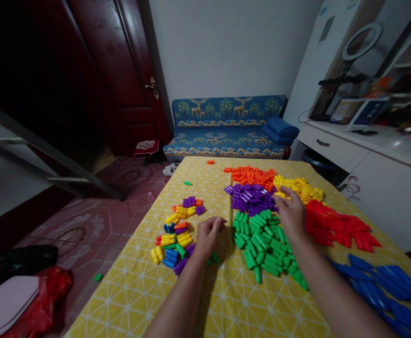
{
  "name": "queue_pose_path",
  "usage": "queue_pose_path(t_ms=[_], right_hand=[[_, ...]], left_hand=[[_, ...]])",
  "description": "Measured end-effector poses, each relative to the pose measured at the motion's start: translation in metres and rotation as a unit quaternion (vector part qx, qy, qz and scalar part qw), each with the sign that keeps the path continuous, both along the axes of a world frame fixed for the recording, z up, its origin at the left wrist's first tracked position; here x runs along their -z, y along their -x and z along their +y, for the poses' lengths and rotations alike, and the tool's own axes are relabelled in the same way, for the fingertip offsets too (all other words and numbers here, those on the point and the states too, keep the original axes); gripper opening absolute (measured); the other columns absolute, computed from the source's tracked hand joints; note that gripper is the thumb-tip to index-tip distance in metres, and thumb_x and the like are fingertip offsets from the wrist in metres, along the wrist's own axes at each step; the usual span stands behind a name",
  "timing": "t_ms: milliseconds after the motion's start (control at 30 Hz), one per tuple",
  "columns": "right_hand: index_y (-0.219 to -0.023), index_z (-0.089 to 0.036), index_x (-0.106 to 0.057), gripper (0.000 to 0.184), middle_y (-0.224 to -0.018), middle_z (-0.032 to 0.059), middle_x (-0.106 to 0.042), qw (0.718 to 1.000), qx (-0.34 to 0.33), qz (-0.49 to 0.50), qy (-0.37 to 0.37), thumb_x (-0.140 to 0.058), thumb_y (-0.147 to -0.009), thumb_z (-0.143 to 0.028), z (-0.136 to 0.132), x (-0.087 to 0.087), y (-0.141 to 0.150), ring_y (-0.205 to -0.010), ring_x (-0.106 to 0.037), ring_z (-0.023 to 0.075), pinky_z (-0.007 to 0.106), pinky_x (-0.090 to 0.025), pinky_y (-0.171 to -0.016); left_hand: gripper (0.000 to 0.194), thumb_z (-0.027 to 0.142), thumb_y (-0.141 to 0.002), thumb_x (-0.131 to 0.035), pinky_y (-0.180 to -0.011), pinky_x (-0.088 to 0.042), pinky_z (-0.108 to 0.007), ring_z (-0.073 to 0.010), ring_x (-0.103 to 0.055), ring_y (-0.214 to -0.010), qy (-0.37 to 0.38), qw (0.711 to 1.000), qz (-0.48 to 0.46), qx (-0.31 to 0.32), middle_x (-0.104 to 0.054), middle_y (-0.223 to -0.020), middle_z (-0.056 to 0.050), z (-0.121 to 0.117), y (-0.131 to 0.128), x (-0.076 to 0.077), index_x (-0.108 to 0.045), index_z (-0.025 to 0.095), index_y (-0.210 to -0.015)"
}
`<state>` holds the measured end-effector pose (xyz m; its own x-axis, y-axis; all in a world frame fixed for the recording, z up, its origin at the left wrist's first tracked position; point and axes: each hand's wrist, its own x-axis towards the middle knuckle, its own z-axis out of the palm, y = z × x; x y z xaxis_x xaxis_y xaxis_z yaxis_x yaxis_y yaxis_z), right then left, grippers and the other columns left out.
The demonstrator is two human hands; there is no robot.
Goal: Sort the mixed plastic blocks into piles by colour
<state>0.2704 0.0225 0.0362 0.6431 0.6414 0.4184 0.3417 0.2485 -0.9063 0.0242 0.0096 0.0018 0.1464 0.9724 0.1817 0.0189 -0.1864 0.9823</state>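
My left hand (208, 235) is over the middle of the table, beside a mixed heap of plastic building pieces (182, 239) in several colours. Its thumb and fingers are pinched together, and whatever they may hold is hidden. My right hand (291, 213) reaches over the sorted piles, thumb and fingers apart, at the edge of the yellow pieces (302, 188). Purple pieces (249, 198) lie just left of it. Green pieces (265, 241) spread between my forearms. Red pieces (337, 223) lie right of my right hand, and orange pieces (252, 175) lie farther back.
Blue pieces (384, 286) cover the table's near right corner. A single green piece (188, 183) and an orange one (210, 162) lie apart on the yellow tablecloth (149, 291). Beyond the table stands a blue sofa (226, 134); a white cabinet (335, 145) is at right.
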Motion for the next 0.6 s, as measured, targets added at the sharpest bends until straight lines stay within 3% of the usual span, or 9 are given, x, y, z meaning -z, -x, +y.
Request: queue_pose_path(t_ms=[100,233,400,600], right_hand=[[-0.116,-0.018,-0.056,0.040,-0.114,0.0131,-0.064,0.981,-0.175,0.073,0.031,-0.059,-0.080,-0.033,-0.037,0.011,0.086,-0.084,-0.068,0.0216,0.031,-0.053,-0.065],[-0.118,-0.019,-0.054,0.035,-0.108,0.0113,-0.066,0.961,-0.249,0.103,0.055,-0.054,-0.085,-0.029,-0.072,0.031,0.161,-0.089,-0.067,0.0211,0.034,-0.055,-0.075],[-0.120,-0.019,-0.052,0.034,-0.119,0.0129,-0.059,0.976,-0.214,0.040,0.026,-0.048,-0.086,-0.022,-0.077,0.053,0.177,-0.096,-0.063,0.0211,0.038,-0.054,-0.082],[-0.113,-0.021,-0.057,0.028,-0.109,0.0101,-0.062,0.972,-0.228,-0.011,0.048,-0.049,-0.087,-0.020,-0.081,0.058,0.175,-0.088,-0.063,0.0205,0.034,-0.055,-0.076]], left_hand=[[0.037,0.046,-0.086,-0.052,-0.063,-0.047,-0.025,-0.0151,-0.060,-0.064,-0.011,1.000,-0.010,-0.012,-0.066,-0.067,-0.003,-0.001,0.001,-0.001,-0.072,0.015,-0.085],[0.032,0.042,-0.086,-0.053,-0.062,-0.046,-0.024,-0.0147,-0.060,-0.067,-0.020,0.997,-0.036,-0.062,-0.066,-0.071,-0.003,0.000,0.004,-0.003,-0.069,0.015,-0.092],[0.024,0.036,-0.083,-0.058,-0.076,-0.049,-0.027,-0.0174,-0.064,-0.085,-0.024,0.991,-0.069,-0.114,-0.070,-0.088,-0.007,0.001,0.010,-0.014,-0.068,0.016,-0.092],[0.027,0.037,-0.077,-0.065,-0.076,-0.050,-0.029,-0.0197,-0.066,-0.087,-0.021,0.997,-0.016,-0.071,-0.072,-0.092,-0.008,0.021,0.032,-0.041,-0.070,0.016,-0.093]])
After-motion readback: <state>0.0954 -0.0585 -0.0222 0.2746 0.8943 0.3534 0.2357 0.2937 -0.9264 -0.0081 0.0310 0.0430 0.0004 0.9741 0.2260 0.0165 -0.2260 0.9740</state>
